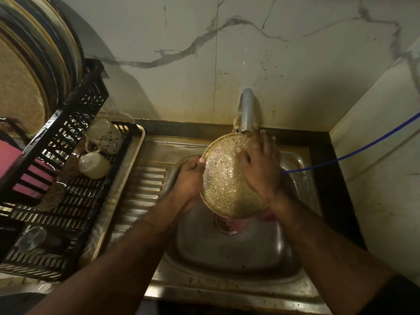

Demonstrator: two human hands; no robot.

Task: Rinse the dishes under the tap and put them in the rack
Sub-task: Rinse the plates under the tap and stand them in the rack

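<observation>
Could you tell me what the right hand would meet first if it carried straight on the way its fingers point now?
Probably the tap. The right hand lies open on the speckled plate, fingers pointing up towards the wall, with the spout just beyond them. Depth is unclear, so they might slip past beside it.

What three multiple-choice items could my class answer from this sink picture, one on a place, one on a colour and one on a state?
1. Where is the speckled plate?
A. flat in the rack
B. held over the sink basin, just below the tap
C. on the wall

2. What colour is the thin hose running into the sink from the right?
A. blue
B. yellow
C. white

3. How does the left hand meet the plate?
A. hangs clear of it
B. lies flat beneath the rack
C. grips its left rim

Answers: 1 B, both hands hold it under the tap. 2 A, it shows blue against the pale wall. 3 C, the thumb hooks over the edge, while the right hand rests on the face.
</observation>
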